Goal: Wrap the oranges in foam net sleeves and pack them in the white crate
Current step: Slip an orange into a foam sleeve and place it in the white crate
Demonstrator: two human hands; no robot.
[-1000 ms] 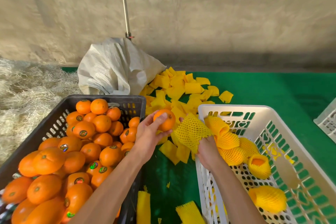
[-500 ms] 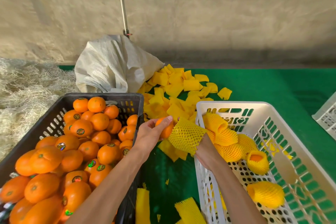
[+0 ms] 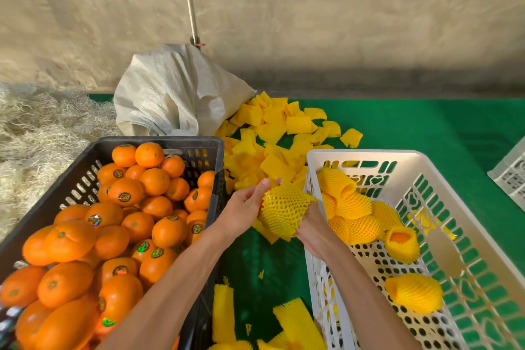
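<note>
Between the two crates I hold a yellow foam net sleeve [image 3: 285, 209] stretched round over an orange that is now hidden inside it. My left hand [image 3: 244, 207] grips the sleeved fruit from the left, fingertips over its top. My right hand [image 3: 311, 229] grips the sleeve's lower right end. The white crate [image 3: 369, 155] on the right holds several sleeved oranges [image 3: 352, 206], one lying apart [image 3: 413, 293]. The black crate [image 3: 159, 140] on the left is heaped with bare oranges [image 3: 126, 193].
A pile of loose yellow sleeves [image 3: 272, 133] lies on the green mat [image 3: 420, 125] behind the crates, beside a white woven sack [image 3: 173, 94]. More sleeves [image 3: 295, 324] lie between the crates near me. Straw [image 3: 34, 133] at left; another white crate's corner [image 3: 510, 172] at far right.
The orange held in my left hand has gone into the sleeve held by my right hand. The sleeve now bulges round it and both hands are close together.
</note>
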